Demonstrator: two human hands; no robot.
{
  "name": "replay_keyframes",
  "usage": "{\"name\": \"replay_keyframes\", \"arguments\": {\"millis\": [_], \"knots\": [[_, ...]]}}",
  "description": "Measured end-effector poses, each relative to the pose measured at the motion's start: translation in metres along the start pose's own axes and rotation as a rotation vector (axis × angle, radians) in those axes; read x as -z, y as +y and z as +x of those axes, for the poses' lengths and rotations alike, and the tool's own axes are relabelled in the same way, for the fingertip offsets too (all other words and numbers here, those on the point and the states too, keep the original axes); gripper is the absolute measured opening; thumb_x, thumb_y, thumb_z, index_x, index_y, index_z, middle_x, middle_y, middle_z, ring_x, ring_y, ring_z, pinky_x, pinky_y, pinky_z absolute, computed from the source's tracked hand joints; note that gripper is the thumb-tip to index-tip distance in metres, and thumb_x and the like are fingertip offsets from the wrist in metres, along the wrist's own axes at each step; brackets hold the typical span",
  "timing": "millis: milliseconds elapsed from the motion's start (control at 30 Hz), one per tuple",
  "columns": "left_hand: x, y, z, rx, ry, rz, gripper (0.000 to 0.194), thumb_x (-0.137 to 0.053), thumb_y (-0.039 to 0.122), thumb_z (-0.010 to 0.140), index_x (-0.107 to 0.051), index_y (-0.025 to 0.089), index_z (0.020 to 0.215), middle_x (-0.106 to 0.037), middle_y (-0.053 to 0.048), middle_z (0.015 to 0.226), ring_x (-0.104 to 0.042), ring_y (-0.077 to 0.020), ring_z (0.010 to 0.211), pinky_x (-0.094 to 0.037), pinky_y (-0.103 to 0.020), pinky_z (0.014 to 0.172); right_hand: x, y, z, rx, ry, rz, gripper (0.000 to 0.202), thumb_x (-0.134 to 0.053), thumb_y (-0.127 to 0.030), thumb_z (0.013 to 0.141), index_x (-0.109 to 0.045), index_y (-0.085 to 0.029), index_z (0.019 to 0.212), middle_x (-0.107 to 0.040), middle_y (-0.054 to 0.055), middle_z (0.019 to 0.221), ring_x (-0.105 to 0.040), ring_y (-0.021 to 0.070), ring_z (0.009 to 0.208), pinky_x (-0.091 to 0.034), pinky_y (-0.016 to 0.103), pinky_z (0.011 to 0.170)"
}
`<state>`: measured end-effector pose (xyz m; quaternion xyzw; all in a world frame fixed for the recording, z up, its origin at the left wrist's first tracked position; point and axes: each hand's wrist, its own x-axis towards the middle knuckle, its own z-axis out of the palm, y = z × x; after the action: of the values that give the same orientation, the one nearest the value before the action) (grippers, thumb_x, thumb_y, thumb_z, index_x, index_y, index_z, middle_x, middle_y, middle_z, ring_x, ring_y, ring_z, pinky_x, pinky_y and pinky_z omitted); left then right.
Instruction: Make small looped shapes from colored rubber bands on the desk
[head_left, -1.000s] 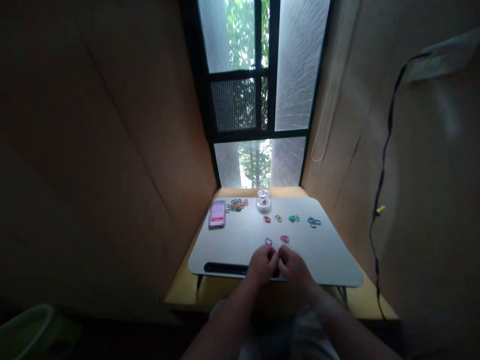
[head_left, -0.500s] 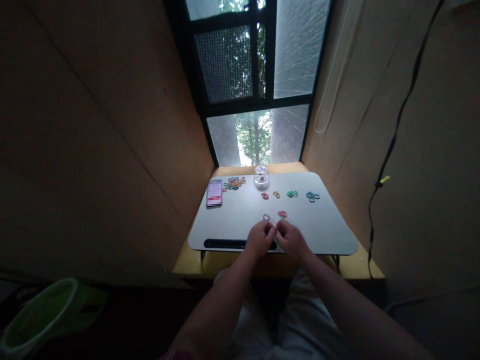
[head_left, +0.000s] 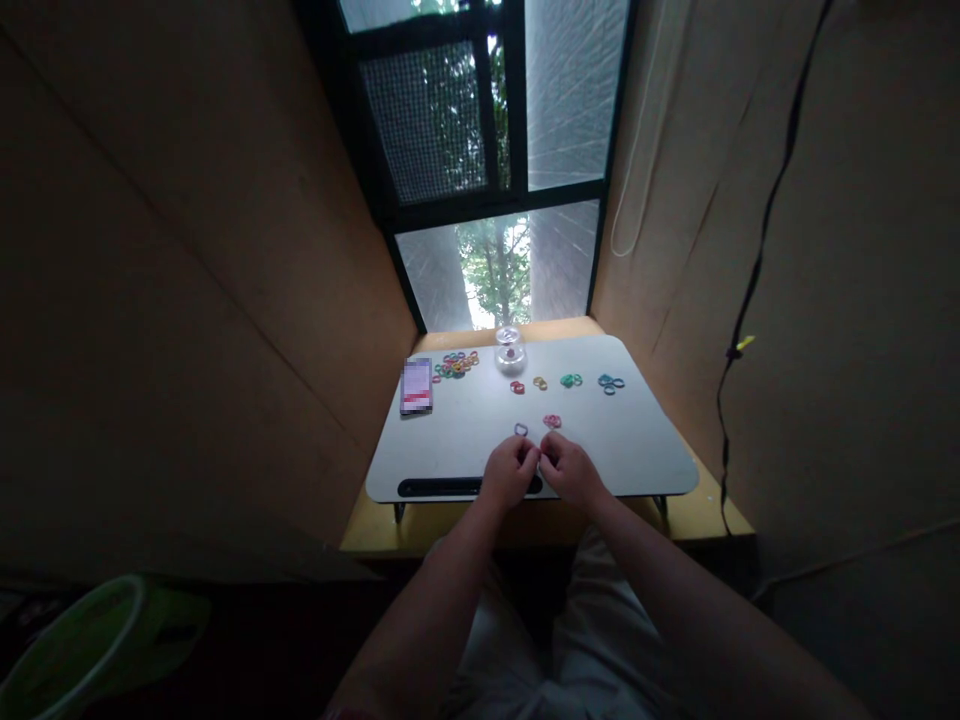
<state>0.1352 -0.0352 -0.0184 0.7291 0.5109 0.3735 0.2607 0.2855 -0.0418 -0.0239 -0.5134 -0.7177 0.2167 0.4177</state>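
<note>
Close together over the front of a white lap table (head_left: 435, 440), my left hand (head_left: 510, 472) and my right hand (head_left: 568, 470) have their fingers pinched, the tips nearly meeting. Whatever is between the fingertips is too small to make out. Just beyond the left hand lies a purple ring-shaped band (head_left: 520, 429), and past the right fingers a little pile of pink bands (head_left: 552, 421). Farther back, small groups run in a row: red bands (head_left: 517, 387), yellow bands (head_left: 540, 383), green bands (head_left: 571, 380) and blue bands (head_left: 610, 382). A mixed heap of coloured bands (head_left: 454, 366) sits at the back left.
A clear round container (head_left: 511, 354) stands at the table's back edge. At the left lies a phone (head_left: 416, 386). A black slot strip (head_left: 439, 487) runs along the front edge. Walls flank both sides; a black cord (head_left: 757, 250) hangs right, and a green basket (head_left: 112, 640) is low left.
The whole view has shifted, so the table appears slightly farther left and higher. Both hands stay pinched near each other; the bands on the table look unmoved.
</note>
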Motion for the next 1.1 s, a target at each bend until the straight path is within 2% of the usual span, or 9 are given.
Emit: {"name": "replay_keyframes", "arguments": {"millis": [200,333,567,767,1100], "knots": [[-0.0004,-0.0021,0.0014,0.033,0.008,-0.052,0.017,-0.054,0.030,0.086,-0.063,0.018,0.078,-0.061,0.001,0.070,-0.054,-0.0128,0.065,-0.040,-0.024,0.062,0.0004,0.0023,0.0018,-0.008,0.024,0.035,0.011,-0.050,-0.025,0.081,-0.045,-0.022,0.071,-0.050,-0.004,0.060,-0.045,0.0130,0.056,-0.033,0.025,0.055],[0.0002,-0.0019,0.0025,0.119,0.008,-0.232,0.022,-0.056,0.036,0.087,-0.067,0.017,0.085,-0.069,-0.002,0.074,-0.062,-0.0138,0.066,-0.046,-0.024,0.062,-0.0002,0.0036,0.0029,-0.027,0.060,0.093,0.011,-0.048,-0.026,0.082,-0.045,-0.023,0.072,-0.050,-0.003,0.060,-0.047,0.0142,0.056,-0.036,0.026,0.056],[-0.0051,-0.0076,0.0046,0.158,0.028,-0.428,0.022,-0.062,0.036,0.083,-0.065,0.016,0.090,-0.072,-0.004,0.080,-0.066,-0.0135,0.065,-0.050,-0.023,0.059,0.0009,0.0029,0.0028,-0.031,0.025,0.126,0.009,-0.052,-0.026,0.082,-0.059,-0.019,0.080,-0.061,-0.001,0.067,-0.052,0.0130,0.057,-0.039,0.025,0.057],[-0.0070,-0.0096,0.0047,0.166,0.035,-0.430,0.024,-0.065,0.038,0.082,-0.062,0.016,0.090,-0.070,-0.003,0.076,-0.066,-0.0131,0.063,-0.051,-0.023,0.059,0.0012,0.0028,0.0029,-0.011,0.000,0.157,0.014,-0.052,-0.027,0.084,-0.062,-0.018,0.081,-0.064,0.000,0.069,-0.054,0.0128,0.060,-0.040,0.024,0.058],[-0.0057,-0.0085,0.0049,0.176,-0.004,-0.422,0.012,-0.059,0.028,0.084,-0.059,0.019,0.091,-0.070,-0.001,0.074,-0.067,-0.0127,0.063,-0.050,-0.022,0.059,-0.0014,0.0049,0.0025,-0.045,0.031,0.142,0.015,-0.053,-0.029,0.084,-0.050,-0.021,0.072,-0.052,-0.003,0.061,-0.047,0.0117,0.055,-0.036,0.024,0.053]]}}
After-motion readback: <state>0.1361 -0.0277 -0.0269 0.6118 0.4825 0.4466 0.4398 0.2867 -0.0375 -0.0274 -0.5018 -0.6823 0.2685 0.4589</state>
